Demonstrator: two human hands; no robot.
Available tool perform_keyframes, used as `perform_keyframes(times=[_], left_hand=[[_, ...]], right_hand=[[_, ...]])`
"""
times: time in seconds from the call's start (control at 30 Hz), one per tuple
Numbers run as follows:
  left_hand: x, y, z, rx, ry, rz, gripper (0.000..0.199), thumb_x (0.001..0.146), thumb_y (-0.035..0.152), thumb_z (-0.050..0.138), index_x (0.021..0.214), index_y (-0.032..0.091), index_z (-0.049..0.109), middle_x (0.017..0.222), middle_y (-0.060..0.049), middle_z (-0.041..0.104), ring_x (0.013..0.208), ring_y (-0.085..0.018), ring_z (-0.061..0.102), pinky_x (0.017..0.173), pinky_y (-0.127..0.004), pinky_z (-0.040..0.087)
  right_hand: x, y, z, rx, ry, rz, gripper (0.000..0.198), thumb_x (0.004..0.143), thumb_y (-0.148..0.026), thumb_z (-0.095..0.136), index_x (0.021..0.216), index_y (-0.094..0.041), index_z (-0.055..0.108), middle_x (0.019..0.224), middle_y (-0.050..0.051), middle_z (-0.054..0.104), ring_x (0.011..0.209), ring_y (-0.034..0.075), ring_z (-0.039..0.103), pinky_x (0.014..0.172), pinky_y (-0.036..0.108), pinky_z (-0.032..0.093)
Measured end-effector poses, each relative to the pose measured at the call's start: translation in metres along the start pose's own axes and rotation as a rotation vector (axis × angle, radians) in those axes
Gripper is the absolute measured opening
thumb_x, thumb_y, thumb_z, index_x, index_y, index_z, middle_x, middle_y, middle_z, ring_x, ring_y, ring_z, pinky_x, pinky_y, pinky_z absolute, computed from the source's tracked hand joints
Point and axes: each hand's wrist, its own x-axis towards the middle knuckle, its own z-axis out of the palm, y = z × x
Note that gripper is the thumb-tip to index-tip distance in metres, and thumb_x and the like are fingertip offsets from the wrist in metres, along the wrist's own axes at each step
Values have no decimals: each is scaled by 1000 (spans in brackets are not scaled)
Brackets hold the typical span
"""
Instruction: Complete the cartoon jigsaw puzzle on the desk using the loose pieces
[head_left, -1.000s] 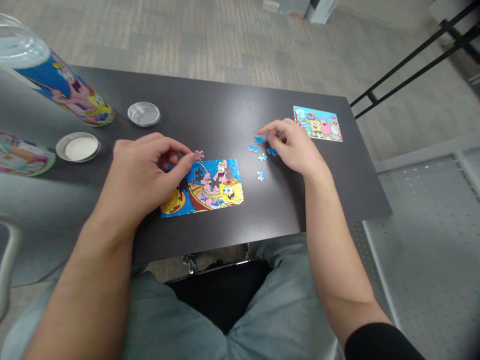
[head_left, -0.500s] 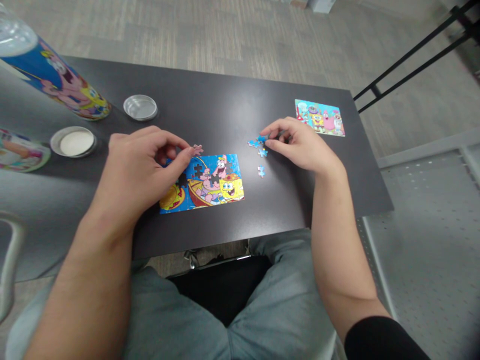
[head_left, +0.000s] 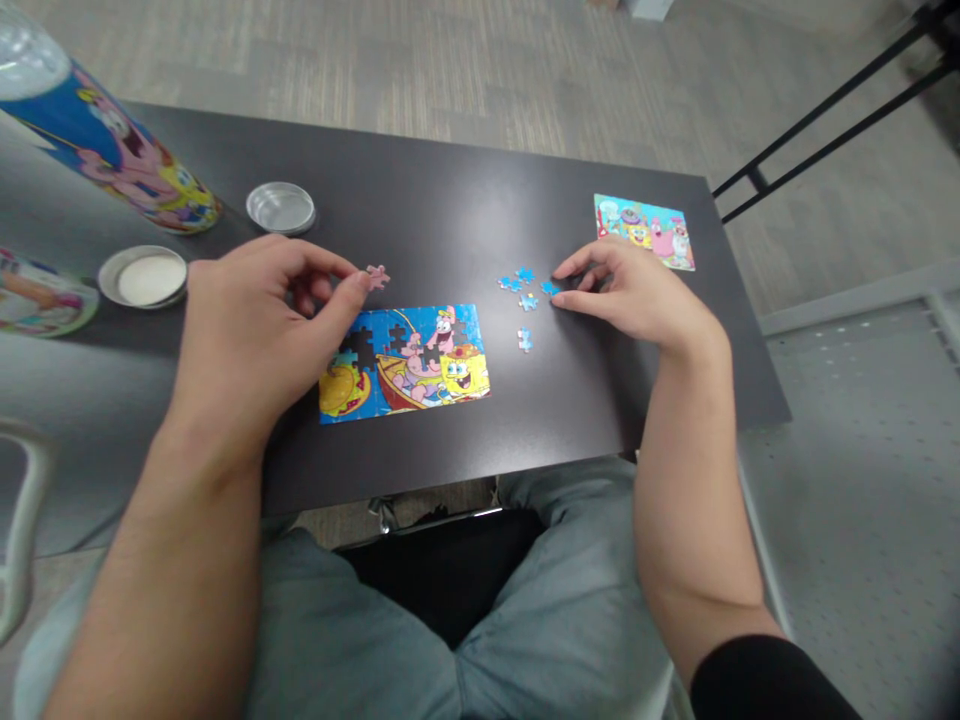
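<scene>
Between thumb and forefinger, my left hand pinches a pink puzzle piece, just above the top edge of a jigsaw puzzle. The puzzle lies flat and shows a yellow sponge character, a pink character and a boat on blue, with several dark gaps in its upper and left parts. My right hand has thumb and forefinger at the two sides of a blue puzzle piece on the table. Left of that lie several loose pieces, mostly blue; one pale blue piece sits nearer to me.
A small picture card lies at the table's far right, partly behind my right hand. On the left stand a tall printed canister, a clear round lid, a metal-rimmed lid and a second printed container. The dark table ends at my lap.
My left hand has moved left and slightly away from me with the pink piece. My right hand has shifted right, and a blue piece has come apart from the loose pieces with it.
</scene>
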Motion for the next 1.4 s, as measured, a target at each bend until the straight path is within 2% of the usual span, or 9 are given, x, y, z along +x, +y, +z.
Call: perform_keyframes(times=[0.23,0.37,0.53,0.7,0.83,0.93,1.07,1.27,1.4], left_hand=[[2,0,1,-22,20,-11,40,101,58,89,105,19,101,82,-3,76,66,-17,57,64,-39,41],[2,4,1,-32,6,-47,33,96,55,90,102,23,100,79,-4,75,65,-21,56,63,-45,38],[0,9,-1,-101,-53,-97,24,100,52,89,100,29,97,78,-3,77,66,-21,56,62,-42,36],[-2,9,-2,-190,-109,-106,21,102,47,90,103,27,95,82,-3,82,69,-18,60,63,-35,42],[-4,8,-1,-250,-158,-128,30,102,53,90,105,24,97,86,-6,86,71,-19,66,64,-35,45],[-5,8,-2,-282,-176,-149,30,103,57,92,106,27,98,89,-6,88,76,-21,73,66,-36,47],[-5,8,-4,-245,-172,-150,23,103,53,93,106,31,99,91,-5,91,74,-21,72,63,-37,45],[-4,8,-4,-187,-151,-154,20,102,53,89,102,35,96,93,-5,92,75,-25,75,63,-42,46],[-3,10,-4,-132,-130,-159,25,101,54,85,101,33,97,90,-5,90,76,-26,76,63,-43,47]], right_hand=[[-8,-13,-3,7,-30,1,29,94,-32,106,114,-31,85,114,7,81,93,30,73,96,55,64],[-10,-7,-4,-2,-26,31,31,93,-34,105,115,-31,83,121,8,83,92,29,72,93,55,63],[-9,-3,-2,34,-44,29,28,93,-40,99,113,-30,82,114,10,84,89,31,71,85,55,61],[-7,-5,-1,-20,-49,35,24,99,-46,102,106,-34,83,107,14,81,90,37,71,86,61,63],[-7,-8,1,-20,-62,52,26,101,-55,99,106,-35,83,101,13,79,89,40,73,86,65,62],[-7,-13,2,-19,-81,54,32,99,-63,101,105,-37,82,102,13,80,90,41,74,87,67,63],[-6,-17,4,5,-99,36,34,99,-63,105,104,-38,82,105,13,81,90,39,71,93,70,66],[-3,-14,5,75,-118,18,33,95,-52,111,104,-35,84,95,10,78,89,35,70,86,61,65],[-4,-15,8,95,-125,10,33,92,-49,109,105,-34,82,88,2,77,82,30,70,78,51,61]])
